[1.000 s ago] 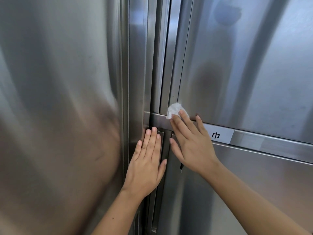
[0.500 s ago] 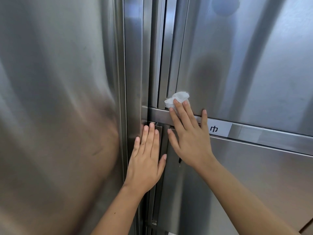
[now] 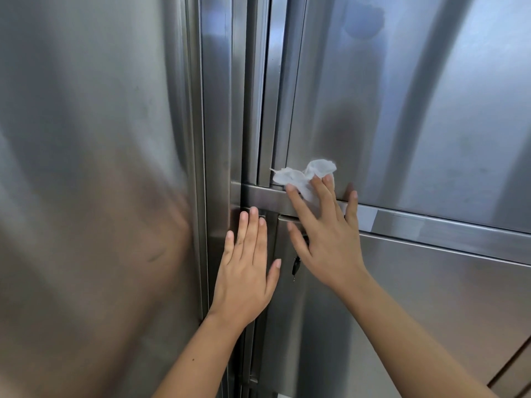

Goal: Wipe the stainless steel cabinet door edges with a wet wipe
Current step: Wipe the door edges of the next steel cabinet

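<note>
Right hand (image 3: 327,242) at frame centre, fingers straight, pressing a crumpled white wet wipe (image 3: 304,176) onto the lower left corner of the brushed stainless steel upper cabinet door (image 3: 402,110). Left hand (image 3: 247,271) lies flat on the vertical steel post (image 3: 221,124), lower left of the wipe. A small dark key (image 3: 296,265) hangs between the hands.

1. brushed stainless steel fills the view: a broad panel (image 3: 86,168) at left, bowed by the wide lens, carries soft, blurred reflections.
2. a vertical post (image 3: 217,110) of steel channels stands between that panel and the doors at right.
3. an upper door (image 3: 416,110) and a lower door (image 3: 431,311) are parted by a horizontal rail (image 3: 459,234) bearing a pale label (image 3: 365,218).
4. a small dark key (image 3: 296,265) hangs near the lower door's left edge.
5. diffuse light streaks the metal in pale vertical bands; a brown surface (image 3: 514,374) shows in the bottom right corner.
</note>
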`<state>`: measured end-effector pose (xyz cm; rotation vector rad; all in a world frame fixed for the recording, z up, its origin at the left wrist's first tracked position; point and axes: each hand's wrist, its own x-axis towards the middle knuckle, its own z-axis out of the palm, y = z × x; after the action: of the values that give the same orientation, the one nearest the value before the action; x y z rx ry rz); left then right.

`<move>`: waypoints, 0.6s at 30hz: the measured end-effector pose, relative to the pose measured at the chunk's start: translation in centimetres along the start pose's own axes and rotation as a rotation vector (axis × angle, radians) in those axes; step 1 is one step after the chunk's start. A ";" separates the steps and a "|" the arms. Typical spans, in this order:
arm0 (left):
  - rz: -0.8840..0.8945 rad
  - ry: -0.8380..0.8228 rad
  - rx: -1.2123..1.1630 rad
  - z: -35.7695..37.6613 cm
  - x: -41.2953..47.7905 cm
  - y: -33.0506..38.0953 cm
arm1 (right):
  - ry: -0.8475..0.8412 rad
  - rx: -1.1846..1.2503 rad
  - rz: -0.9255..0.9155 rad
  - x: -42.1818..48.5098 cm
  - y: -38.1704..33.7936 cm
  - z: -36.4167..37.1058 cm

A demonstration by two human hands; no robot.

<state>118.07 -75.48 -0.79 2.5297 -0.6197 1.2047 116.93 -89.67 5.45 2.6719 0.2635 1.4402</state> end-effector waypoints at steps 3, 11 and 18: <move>0.000 0.011 -0.010 0.0 0.0 0.2 | 0.007 -0.007 0.032 0.4 -0.5 0.1; -0.004 -0.007 0.020 0.0 -0.3 0.1 | -0.070 -0.054 0.048 0.4 -0.8 0.5; -0.011 -0.044 -0.002 0.3 -1.2 0.3 | -0.074 0.019 -0.025 -1.0 -0.5 0.0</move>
<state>117.46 -75.61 -1.87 2.5607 -0.6161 1.1477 116.31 -89.34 4.59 2.7201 0.3044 1.3356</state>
